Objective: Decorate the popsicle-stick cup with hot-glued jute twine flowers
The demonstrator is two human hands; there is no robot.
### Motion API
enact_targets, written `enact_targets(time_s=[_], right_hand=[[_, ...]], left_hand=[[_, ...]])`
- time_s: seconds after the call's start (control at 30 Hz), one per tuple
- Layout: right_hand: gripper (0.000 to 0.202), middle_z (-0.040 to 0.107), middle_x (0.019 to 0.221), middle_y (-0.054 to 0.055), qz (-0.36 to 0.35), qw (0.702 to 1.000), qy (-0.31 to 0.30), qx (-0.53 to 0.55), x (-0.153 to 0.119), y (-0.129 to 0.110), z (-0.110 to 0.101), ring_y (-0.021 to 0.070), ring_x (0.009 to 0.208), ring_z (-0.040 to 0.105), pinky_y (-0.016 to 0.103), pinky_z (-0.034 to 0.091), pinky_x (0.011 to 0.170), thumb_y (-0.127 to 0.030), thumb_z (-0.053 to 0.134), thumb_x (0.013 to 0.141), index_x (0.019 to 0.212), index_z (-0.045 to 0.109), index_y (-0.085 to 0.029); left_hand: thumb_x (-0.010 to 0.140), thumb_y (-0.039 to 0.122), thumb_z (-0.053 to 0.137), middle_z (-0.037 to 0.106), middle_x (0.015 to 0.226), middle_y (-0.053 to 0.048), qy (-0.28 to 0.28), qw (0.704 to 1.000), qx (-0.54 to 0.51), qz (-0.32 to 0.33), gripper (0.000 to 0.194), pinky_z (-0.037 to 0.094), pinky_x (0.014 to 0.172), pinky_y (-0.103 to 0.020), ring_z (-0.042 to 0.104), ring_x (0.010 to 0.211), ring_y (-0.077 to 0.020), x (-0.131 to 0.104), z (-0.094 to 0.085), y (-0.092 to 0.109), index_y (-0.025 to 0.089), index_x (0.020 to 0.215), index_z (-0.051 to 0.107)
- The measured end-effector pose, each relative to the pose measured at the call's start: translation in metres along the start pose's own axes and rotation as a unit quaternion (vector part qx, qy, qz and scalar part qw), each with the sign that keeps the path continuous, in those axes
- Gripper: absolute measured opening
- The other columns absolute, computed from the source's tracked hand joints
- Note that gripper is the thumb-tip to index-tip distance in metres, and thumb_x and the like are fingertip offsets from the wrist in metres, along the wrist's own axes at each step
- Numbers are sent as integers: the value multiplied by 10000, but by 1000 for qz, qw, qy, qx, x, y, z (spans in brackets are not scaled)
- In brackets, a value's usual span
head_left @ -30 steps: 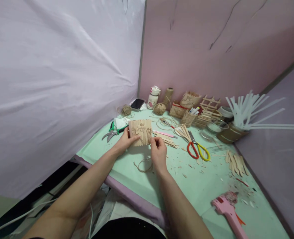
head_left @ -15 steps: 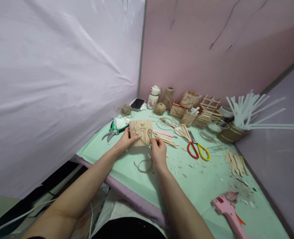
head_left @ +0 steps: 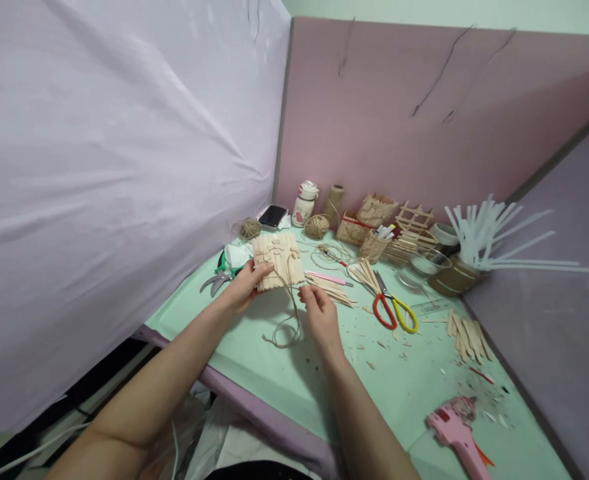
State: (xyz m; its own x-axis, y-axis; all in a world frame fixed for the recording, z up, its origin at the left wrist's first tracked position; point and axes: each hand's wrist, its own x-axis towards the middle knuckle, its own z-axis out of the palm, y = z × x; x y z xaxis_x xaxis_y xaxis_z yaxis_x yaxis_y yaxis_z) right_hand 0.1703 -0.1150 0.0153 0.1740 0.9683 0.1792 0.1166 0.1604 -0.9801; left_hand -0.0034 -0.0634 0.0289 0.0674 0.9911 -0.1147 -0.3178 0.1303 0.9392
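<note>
A box-like piece of pale wooden sticks [head_left: 279,257] with small wooden shapes on its front is held at its lower left by my left hand [head_left: 247,283], thumb across the front. Brown twine [head_left: 294,313] hangs from the piece and curls into a loop below it. Just right of the piece, my right hand [head_left: 319,313] has its thumb and fingers pinched together close to the twine. Whether the twine is between those fingertips is too small to tell.
Red-and-yellow scissors [head_left: 394,311], thin sticks [head_left: 332,290] and a pink pen-like tool lie to the right. Green-handled pruners [head_left: 217,280] are at the left. A pink glue gun [head_left: 457,433] lies front right. Behind stand a bottle [head_left: 304,203], twine balls and wooden baskets.
The wooden piece has tilted and shifted slightly left in my left hand, showing more of its side. My right hand has moved a little away from it, to the right and down.
</note>
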Motion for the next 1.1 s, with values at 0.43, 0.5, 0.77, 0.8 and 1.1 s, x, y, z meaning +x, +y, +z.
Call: enact_targets(time_s=[0.43,0.5,0.77,0.8,1.1], right_hand=[[324,625,626,6,155,979,-85,106,-1,-5,11,115,542,479,258,357,539,-489,738,690,749,727,-171],[328,618,633,3,142,980,-62,123,-1,-10,11,110,547,472,257,359,540,-486,751,684,765,733,-168],[262,657,708,7,21,999,-5,-27,7,-19,6,139,616,506,280,401,598,-412,711,731,850,758,-183],[262,661,719,7,14,999,-4,-34,9,-18,6,143,633,518,280,409,611,-399,716,724,867,749,-182],[234,560,601,-44,-35,996,25,-73,8,-16,22,115,558,458,255,372,551,-387,717,727,672,585,-202]], left_hand=[[690,404,811,613,1301,-156,14,1000,-5,18,678,483,1023,-474,585,1218,-331,-3,-10,-11,192,1247,488],[671,405,829,608,1310,-156,19,999,-14,22,710,471,1038,-482,569,1239,-341,-2,-11,-12,198,1253,479],[702,379,813,563,1369,-177,28,999,-36,13,689,461,1052,-477,562,1254,-318,-7,-9,-9,189,1272,474],[704,367,813,567,1363,-178,32,999,-37,13,686,461,1052,-475,568,1247,-312,-7,-8,-9,185,1269,470],[685,322,826,628,1263,-161,57,998,-25,14,660,497,1006,-480,624,1159,-300,-7,-7,-13,188,1233,484]])
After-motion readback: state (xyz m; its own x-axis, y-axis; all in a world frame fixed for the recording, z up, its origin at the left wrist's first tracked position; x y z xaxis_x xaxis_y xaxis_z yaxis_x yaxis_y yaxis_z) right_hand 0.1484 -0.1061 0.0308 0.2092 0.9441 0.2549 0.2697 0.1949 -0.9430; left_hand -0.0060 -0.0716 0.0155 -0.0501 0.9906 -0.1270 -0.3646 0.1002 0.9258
